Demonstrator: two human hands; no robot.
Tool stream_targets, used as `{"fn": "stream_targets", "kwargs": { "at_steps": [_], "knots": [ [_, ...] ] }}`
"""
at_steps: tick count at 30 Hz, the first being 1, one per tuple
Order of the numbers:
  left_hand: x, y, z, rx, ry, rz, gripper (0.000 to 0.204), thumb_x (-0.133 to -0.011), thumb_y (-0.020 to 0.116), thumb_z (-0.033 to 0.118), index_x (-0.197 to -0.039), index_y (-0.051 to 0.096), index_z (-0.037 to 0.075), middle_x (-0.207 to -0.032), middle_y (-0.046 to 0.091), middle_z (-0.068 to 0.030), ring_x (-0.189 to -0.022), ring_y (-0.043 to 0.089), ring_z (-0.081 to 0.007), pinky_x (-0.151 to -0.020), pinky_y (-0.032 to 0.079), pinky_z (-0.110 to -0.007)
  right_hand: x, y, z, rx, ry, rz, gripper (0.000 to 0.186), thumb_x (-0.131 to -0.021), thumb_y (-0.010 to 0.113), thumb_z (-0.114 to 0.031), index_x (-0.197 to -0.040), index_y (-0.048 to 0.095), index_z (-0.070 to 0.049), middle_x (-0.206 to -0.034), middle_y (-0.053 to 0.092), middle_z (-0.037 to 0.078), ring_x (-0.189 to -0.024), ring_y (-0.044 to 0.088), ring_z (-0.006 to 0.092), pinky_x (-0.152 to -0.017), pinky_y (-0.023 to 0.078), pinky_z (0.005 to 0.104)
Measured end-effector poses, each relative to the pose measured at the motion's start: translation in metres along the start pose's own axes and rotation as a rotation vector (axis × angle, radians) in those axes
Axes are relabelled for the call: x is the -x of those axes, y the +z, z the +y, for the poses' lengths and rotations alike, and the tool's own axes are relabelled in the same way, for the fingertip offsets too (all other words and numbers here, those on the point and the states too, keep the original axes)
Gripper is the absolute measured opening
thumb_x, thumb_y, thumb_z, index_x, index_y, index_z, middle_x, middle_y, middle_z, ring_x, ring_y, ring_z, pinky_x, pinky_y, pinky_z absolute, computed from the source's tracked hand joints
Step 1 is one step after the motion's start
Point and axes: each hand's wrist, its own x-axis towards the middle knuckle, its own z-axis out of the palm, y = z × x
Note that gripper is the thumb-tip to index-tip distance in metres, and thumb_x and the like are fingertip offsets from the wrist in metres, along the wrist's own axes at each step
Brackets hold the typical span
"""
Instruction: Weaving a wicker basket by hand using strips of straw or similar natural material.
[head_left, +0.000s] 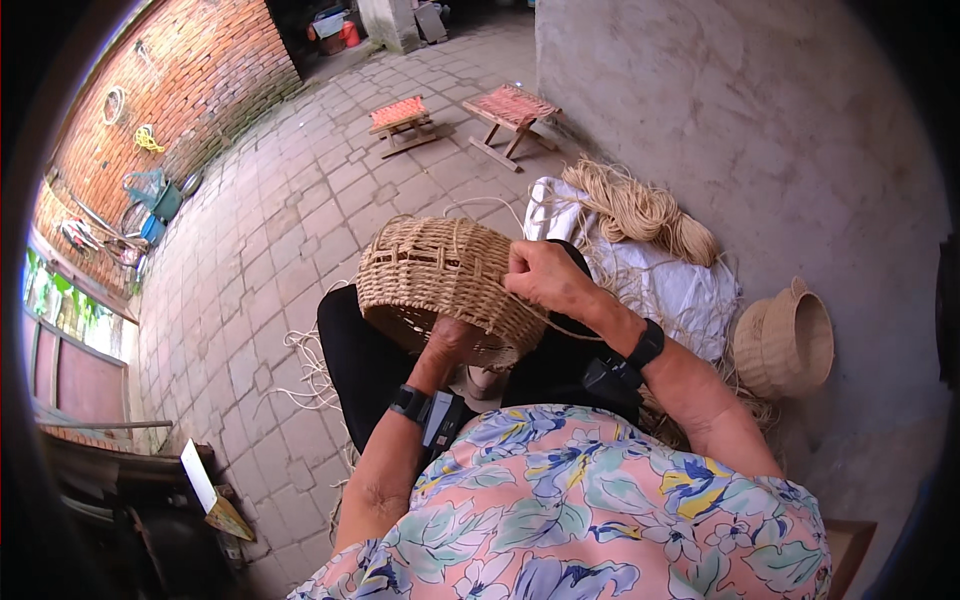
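A woven basket of tan twisted cord (430, 270) lies tilted over my lap, its opening toward me. A dark gap runs across its weave near the upper side. My left hand (455, 338) reaches in through the opening; its fingers are hidden inside. Against the right side of the wall, my right hand (545, 272) is closed, fingers pinched together on a strand of cord (565, 328) that trails down toward my right wrist. What exactly lies between those fingertips is partly hidden.
On my right, a cord bundle (650, 215) rests on a white sack (680, 295), with a second woven basket (785, 340) by the wall. Loose strands (315, 370) lie at my left. Two low folding stools (515, 108) stand ahead on the paving.
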Motion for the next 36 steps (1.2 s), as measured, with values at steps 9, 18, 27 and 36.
{"fn": "stream_targets", "kwargs": {
  "at_steps": [9, 18, 27, 36],
  "knots": [
    [0.003, -0.002, 0.005, -0.369, 0.064, -0.244, 0.047, -0.078, 0.059, 0.015, -0.123, 0.053, 0.005, -0.125, 0.053, -0.0178, -0.119, 0.046, -0.0359, -0.102, 0.036, -0.043, 0.015, -0.048, 0.070, -0.083, -0.067, 0.388, 0.022, -0.082, 0.063, -0.022, -0.080, 0.061, 0.000, -0.063, 0.057, 0.005, -0.062, 0.053, 0.0096, -0.059, 0.044, 0.0278],
    [0.000, -0.008, 0.023, -0.412, 0.102, -0.192, 0.039, -0.085, 0.051, 0.014, -0.123, 0.053, 0.004, -0.123, 0.054, -0.0181, -0.117, 0.048, -0.0358, -0.101, 0.037, -0.042, 0.031, -0.020, 0.104, 0.009, 0.007, 0.238, 0.018, -0.081, 0.065, -0.019, -0.079, 0.062, 0.000, -0.064, 0.061, 0.009, -0.059, 0.059, 0.0150, -0.057, 0.046, 0.0292],
    [-0.006, -0.012, 0.023, -0.138, -0.021, -0.171, 0.040, -0.082, 0.061, 0.016, -0.120, 0.056, 0.005, -0.121, 0.057, -0.0136, -0.113, 0.051, -0.0295, -0.097, 0.040, -0.038, 0.042, 0.002, 0.045, -0.063, -0.409, 0.182, 0.010, -0.079, 0.066, -0.004, -0.086, 0.059, 0.000, -0.074, 0.060, 0.006, -0.067, 0.060, 0.0125, -0.062, 0.048, 0.0252],
    [0.003, -0.006, -0.010, 0.063, -0.137, -0.261, 0.054, -0.068, 0.068, 0.028, -0.116, 0.060, 0.008, -0.119, 0.059, -0.0155, -0.110, 0.055, -0.0327, -0.095, 0.043, -0.040, 0.045, 0.005, 0.043, 0.325, -0.416, 0.418, 0.007, -0.070, 0.060, -0.006, -0.073, 0.055, -0.005, -0.063, 0.056, 0.013, -0.057, 0.059, 0.0305, -0.052, 0.046, 0.0374]
  ]
}}
